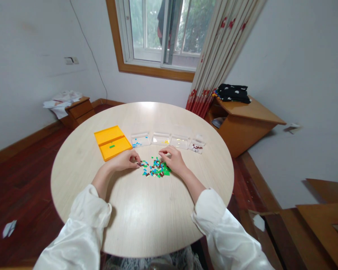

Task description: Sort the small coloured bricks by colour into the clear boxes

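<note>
A loose pile of small blue, green and brown plastic pieces [159, 169] lies on the round table [142, 213]. My left hand [127, 159] is at the pile's left edge, its thumb and fingers pinched together beside small brown pieces; what lies between the fingertips is too small to make out. Over the pile's upper right side, my right hand [173, 159] has its thumb and forefinger drawn together, and any piece in them cannot be made out. Behind the hands stand several clear plastic boxes in a row: one with blue pieces [141, 139], one with yellow [161, 139], one with brown [197, 146].
An open yellow case [112, 144] with green pieces inside lies left of the boxes. Another clear box [180, 141] holds a few pale yellow bits. Beyond the table are a wooden cabinet [236, 123] with folded dark cloth on top and a curtain [211, 56] by the window.
</note>
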{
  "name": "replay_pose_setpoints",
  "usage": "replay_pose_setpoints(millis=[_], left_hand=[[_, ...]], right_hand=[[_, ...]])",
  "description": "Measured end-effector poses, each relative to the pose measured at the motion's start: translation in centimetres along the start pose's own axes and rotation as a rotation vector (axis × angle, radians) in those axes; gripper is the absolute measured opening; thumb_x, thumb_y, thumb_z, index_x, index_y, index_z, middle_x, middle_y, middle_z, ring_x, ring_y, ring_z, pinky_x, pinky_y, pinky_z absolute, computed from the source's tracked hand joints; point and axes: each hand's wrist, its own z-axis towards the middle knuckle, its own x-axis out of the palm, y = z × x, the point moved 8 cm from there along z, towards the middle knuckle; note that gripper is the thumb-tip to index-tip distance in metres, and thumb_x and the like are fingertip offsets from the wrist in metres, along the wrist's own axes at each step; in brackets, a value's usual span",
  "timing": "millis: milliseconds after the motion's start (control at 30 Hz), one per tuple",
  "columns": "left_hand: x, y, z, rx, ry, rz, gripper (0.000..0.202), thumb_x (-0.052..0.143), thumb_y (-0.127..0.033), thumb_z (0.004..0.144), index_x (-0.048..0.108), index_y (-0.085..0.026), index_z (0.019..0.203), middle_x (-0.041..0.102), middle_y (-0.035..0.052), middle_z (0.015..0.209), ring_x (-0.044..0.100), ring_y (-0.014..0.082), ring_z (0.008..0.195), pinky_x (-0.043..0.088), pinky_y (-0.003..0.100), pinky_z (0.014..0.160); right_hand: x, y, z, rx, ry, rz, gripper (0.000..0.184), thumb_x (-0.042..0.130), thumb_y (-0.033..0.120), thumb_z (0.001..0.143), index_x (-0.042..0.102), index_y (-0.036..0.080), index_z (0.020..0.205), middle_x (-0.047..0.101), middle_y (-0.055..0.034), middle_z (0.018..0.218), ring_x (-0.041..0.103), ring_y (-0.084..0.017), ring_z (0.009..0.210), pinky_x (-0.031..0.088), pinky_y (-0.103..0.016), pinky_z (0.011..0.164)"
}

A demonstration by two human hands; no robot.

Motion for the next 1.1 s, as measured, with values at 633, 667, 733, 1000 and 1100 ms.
replay_pose_setpoints(millis=[633, 667, 733, 1000, 1100], left_hand=[[-0.4, -0.7, -0.1, -0.026, -0.056, -0.079, 0.022, 0.057, -0.035, 0.073, 0.065, -0.015, 0.073, 0.064, 0.0038, 0.068, 0.053, 0.0143, 0.062, 0.039, 0.025, 0.058], [-0.4, -0.7, 0.0, -0.017, -0.073, -0.103, 0.021, 0.057, -0.034, 0.073, 0.065, -0.015, 0.074, 0.065, 0.0044, 0.070, 0.055, 0.0145, 0.063, 0.040, 0.026, 0.060], [-0.3, -0.7, 0.2, -0.004, -0.111, -0.163, 0.020, 0.056, -0.032, 0.073, 0.065, -0.015, 0.078, 0.067, 0.0063, 0.076, 0.058, 0.0155, 0.069, 0.043, 0.027, 0.064], [-0.5, -1.5, 0.7, 0.016, -0.250, -0.259, 0.024, 0.055, -0.035, 0.074, 0.067, -0.015, 0.078, 0.068, 0.0074, 0.074, 0.058, 0.0160, 0.064, 0.044, 0.028, 0.062], [-1.0, -1.4, 0.7, -0.011, -0.302, -0.310, 0.024, 0.058, -0.036, 0.072, 0.067, -0.015, 0.077, 0.069, 0.0077, 0.074, 0.059, 0.0170, 0.065, 0.044, 0.029, 0.062]], right_hand=[[-0.8, -2.7, -0.1, 0.218, -0.044, 0.083, 0.016, 0.055, 0.028, 0.077, 0.067, 0.019, 0.079, 0.070, -0.0040, 0.080, 0.062, -0.017, 0.074, 0.047, -0.030, 0.072], [-1.1, -3.0, 0.0, 0.225, -0.061, 0.086, 0.016, 0.055, 0.029, 0.077, 0.067, 0.018, 0.079, 0.071, -0.0045, 0.081, 0.062, -0.017, 0.075, 0.047, -0.030, 0.071], [-2.3, -3.8, 0.2, 0.239, -0.115, 0.083, 0.017, 0.056, 0.030, 0.076, 0.068, 0.018, 0.079, 0.071, -0.0054, 0.082, 0.062, -0.018, 0.075, 0.047, -0.031, 0.071], [-10.3, -9.3, -0.7, 0.410, -0.484, 0.007, 0.022, 0.057, 0.030, 0.069, 0.067, 0.014, 0.079, 0.070, -0.0085, 0.080, 0.063, -0.019, 0.073, 0.047, -0.031, 0.066], [-12.6, -10.6, -1.7, 0.466, -0.586, -0.039, 0.022, 0.056, 0.028, 0.068, 0.067, 0.013, 0.080, 0.070, -0.0096, 0.081, 0.062, -0.018, 0.073, 0.047, -0.031, 0.066]])
